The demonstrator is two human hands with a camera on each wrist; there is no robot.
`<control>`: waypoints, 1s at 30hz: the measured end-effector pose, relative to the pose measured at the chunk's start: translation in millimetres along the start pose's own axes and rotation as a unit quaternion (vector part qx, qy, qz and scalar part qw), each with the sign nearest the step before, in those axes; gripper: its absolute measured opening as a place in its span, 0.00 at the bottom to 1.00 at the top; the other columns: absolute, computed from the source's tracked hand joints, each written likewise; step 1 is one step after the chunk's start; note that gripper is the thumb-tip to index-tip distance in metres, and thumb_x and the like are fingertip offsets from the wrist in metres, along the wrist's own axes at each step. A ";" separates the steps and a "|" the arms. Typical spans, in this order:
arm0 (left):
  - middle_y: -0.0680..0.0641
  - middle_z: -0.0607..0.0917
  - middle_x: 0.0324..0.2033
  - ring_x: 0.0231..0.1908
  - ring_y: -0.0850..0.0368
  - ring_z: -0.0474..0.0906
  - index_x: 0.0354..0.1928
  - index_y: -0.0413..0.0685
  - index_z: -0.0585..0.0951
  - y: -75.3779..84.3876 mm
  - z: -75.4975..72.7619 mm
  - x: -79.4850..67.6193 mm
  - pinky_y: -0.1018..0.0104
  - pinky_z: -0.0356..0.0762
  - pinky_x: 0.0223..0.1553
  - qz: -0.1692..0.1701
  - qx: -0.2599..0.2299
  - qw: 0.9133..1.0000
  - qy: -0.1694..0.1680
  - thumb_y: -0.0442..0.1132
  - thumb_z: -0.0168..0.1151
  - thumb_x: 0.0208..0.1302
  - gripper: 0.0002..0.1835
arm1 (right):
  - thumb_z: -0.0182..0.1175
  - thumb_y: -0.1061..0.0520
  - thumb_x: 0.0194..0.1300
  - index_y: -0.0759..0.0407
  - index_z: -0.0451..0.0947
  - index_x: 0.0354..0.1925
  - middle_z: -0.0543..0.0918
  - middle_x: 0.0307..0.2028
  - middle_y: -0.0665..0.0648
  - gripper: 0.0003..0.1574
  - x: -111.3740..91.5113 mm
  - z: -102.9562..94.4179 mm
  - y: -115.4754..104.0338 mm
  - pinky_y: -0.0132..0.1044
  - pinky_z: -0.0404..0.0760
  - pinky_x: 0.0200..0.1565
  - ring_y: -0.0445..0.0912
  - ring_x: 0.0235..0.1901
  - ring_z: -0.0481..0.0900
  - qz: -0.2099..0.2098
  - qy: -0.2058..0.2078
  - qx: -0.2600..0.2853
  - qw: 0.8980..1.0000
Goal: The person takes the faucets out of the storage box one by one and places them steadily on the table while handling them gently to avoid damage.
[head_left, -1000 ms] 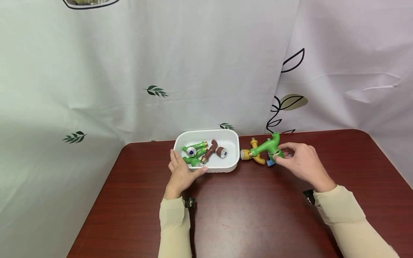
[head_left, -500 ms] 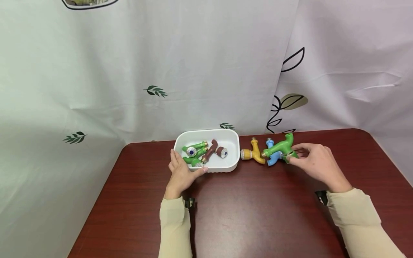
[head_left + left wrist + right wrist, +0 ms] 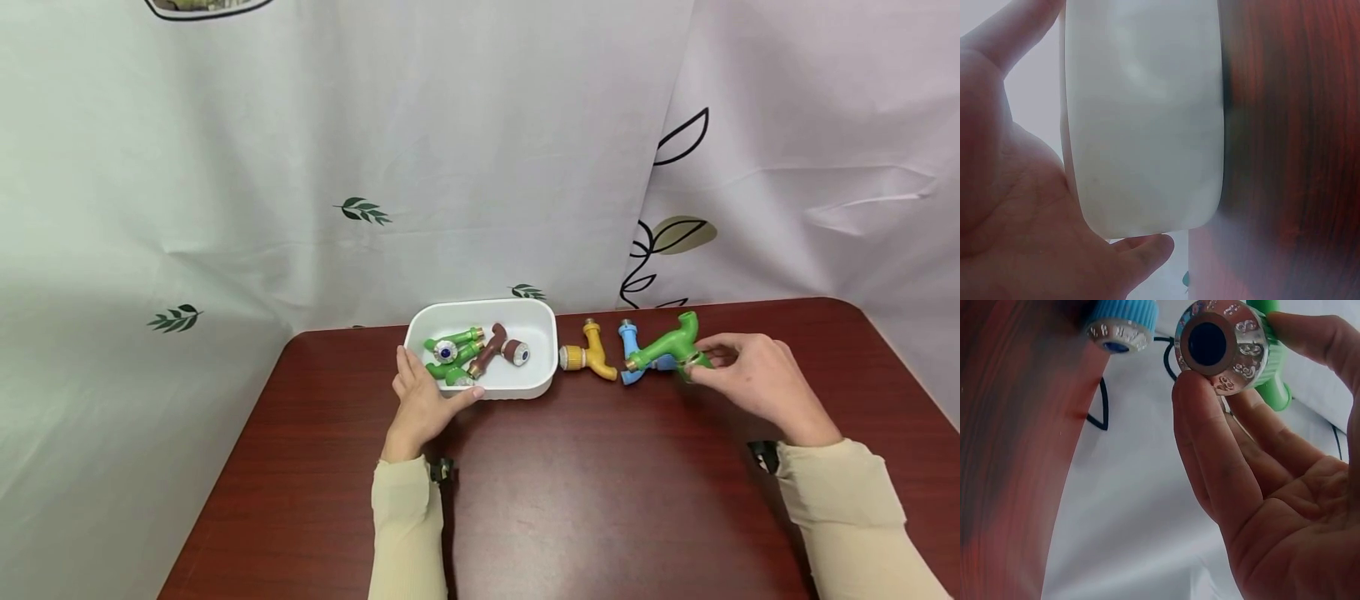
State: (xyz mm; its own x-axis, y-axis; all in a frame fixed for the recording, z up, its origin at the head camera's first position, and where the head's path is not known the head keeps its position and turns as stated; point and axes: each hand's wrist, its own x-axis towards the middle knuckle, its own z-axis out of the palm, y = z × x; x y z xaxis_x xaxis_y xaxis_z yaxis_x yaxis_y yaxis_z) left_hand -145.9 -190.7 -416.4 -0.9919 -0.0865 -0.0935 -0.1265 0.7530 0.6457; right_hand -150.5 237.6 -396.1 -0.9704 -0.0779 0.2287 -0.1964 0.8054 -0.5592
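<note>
In the head view, my right hand (image 3: pixel 768 383) pinches a green tap (image 3: pixel 672 343) by its knob, above the right end of a light blue tap (image 3: pixel 630 337). The right wrist view shows the held tap's silver knob cap (image 3: pixel 1241 350) with its dark blue centre between thumb and fingers. My left hand (image 3: pixel 420 408) rests against the near left corner of a white plastic tray (image 3: pixel 536 386), thumb along its front wall and extended fingers at its left side. In the tray lie green taps (image 3: pixel 461 354) and a maroon tap (image 3: pixel 491 350).
A yellow tap (image 3: pixel 595 354) lies just right of the tray, beside the light blue one. All stand toward the back edge of a reddish-brown table (image 3: pixel 570 492). A white patterned cloth (image 3: pixel 465 167) hangs behind it.
My right hand has moved rightward with the green tap, from over the yellow and blue taps, uncovering the yellow one and more of the blue. The left hand and tray have stayed put.
</note>
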 end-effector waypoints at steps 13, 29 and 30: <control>0.38 0.24 0.76 0.71 0.34 0.37 0.75 0.31 0.26 0.2 0.2 0.1 0.42 0.54 0.69 -0.001 0.005 1.000 -0.001 0.61 0.74 0.53 0.75 | 0.74 0.51 0.50 0.58 0.89 0.37 0.86 0.26 0.48 0.16 -0.7 -9.7 16.2 0.37 0.72 0.31 0.37 0.27 0.77 0.003 -0.030 -0.014 0.999; 0.36 0.25 0.76 0.71 0.32 0.38 0.75 0.29 0.28 -0.6 0.5 1.3 0.41 0.53 0.70 0.001 0.003 1.000 0.007 0.61 0.75 0.52 0.75 | 0.73 0.52 0.47 0.60 0.90 0.37 0.86 0.26 0.48 0.18 -0.6 -16.2 34.6 0.37 0.71 0.31 0.37 0.27 0.75 0.031 -0.086 -0.030 0.995; 0.37 0.25 0.77 0.71 0.32 0.38 0.75 0.29 0.27 -0.6 0.6 1.3 0.41 0.54 0.69 0.001 0.002 1.000 0.005 0.61 0.75 0.52 0.75 | 0.73 0.52 0.47 0.60 0.89 0.37 0.86 0.26 0.48 0.18 -0.6 -16.2 35.6 0.37 0.71 0.31 0.38 0.27 0.75 0.034 -0.089 -0.030 0.995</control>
State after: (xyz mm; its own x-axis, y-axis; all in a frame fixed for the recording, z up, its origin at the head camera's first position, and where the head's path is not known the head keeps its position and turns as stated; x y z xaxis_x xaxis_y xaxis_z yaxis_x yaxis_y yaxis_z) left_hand -147.1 -190.8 -417.4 -0.9921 -0.0923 -0.0852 -0.1255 0.7559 0.6425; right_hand -154.6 275.8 -403.2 -0.9917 -0.1206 0.0446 -0.1261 0.8451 -0.5194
